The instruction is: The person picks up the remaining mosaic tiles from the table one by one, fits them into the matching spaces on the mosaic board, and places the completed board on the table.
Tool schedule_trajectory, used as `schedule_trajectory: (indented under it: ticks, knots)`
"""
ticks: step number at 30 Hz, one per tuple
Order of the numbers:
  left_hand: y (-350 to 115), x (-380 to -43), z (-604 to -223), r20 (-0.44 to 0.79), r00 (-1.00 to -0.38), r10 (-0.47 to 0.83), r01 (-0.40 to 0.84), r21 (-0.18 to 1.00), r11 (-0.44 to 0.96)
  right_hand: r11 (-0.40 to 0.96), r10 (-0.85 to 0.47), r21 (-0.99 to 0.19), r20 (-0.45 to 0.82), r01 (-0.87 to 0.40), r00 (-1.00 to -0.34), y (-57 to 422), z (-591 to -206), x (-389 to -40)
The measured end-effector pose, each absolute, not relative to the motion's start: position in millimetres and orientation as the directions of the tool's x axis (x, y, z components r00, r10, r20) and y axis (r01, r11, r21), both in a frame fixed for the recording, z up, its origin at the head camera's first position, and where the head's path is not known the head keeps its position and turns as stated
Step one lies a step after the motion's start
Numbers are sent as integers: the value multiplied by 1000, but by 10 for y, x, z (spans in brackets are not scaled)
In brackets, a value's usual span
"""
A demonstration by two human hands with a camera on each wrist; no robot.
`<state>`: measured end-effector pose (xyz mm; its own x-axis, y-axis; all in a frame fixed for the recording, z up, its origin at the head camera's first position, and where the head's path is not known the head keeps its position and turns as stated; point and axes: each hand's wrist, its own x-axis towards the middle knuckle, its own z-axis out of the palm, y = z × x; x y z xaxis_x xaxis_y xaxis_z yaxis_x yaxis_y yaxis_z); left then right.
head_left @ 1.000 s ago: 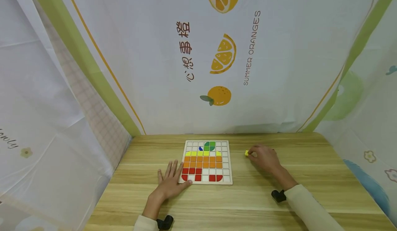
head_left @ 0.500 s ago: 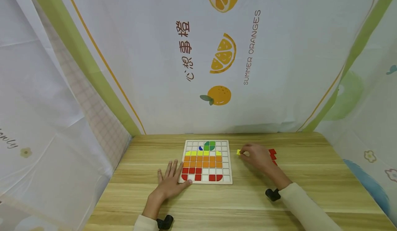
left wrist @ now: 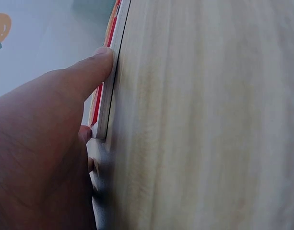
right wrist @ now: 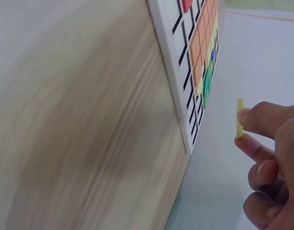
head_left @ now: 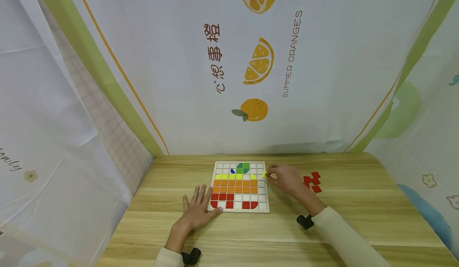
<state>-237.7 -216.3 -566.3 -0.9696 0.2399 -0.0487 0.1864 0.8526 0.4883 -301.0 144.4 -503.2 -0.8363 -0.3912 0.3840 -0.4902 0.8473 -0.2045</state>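
A white grid puzzle board [head_left: 261,207] lies on the table, partly filled with yellow, orange, red, green and blue tiles. My left hand [head_left: 197,214] rests flat at its lower left corner, fingers spread; in the left wrist view the thumb [left wrist: 102,53] touches the board's edge. Between the thumb and a finger of my right hand [head_left: 285,179] is a thin yellow square tile [right wrist: 240,119], held at the board's right edge in the head view. The right wrist view shows that tile edge-on, apart from the board.
Several loose red tiles [head_left: 316,181] lie on the table to the right, behind my right wrist. The wooden table [head_left: 251,239] ends at the back against a white curtain [head_left: 179,99] printed with oranges. More cloth hangs at both sides.
My right hand has moved left with the yellow tile, from the open table to the board's right edge. The red tiles have come into view behind it. My left hand stays put.
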Motion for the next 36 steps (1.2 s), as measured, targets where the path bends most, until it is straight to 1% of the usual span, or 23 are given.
schedule_trajectory:
  ticks: [12,20,28,36]
  knots:
    - [-2167,-2407,-5689,-63,-972,226,168,486,858,808,-452,-199,394,-554,-800,1225,-5025,-3057]
    - [-2159,-2386,-5658,-63,-972,227,166,499,850,821,-455,-192,349,-538,-819,1078,-5053,-3127]
    - [-2156,-2354,-5616,-51,-968,245,187,506,842,807,-464,-215,346,-550,-816,950,-5083,-3198]
    - [-2168,-2394,-5683,-54,-970,237,182,489,853,823,-441,-252,283,-510,-852,840,-5130,-3276]
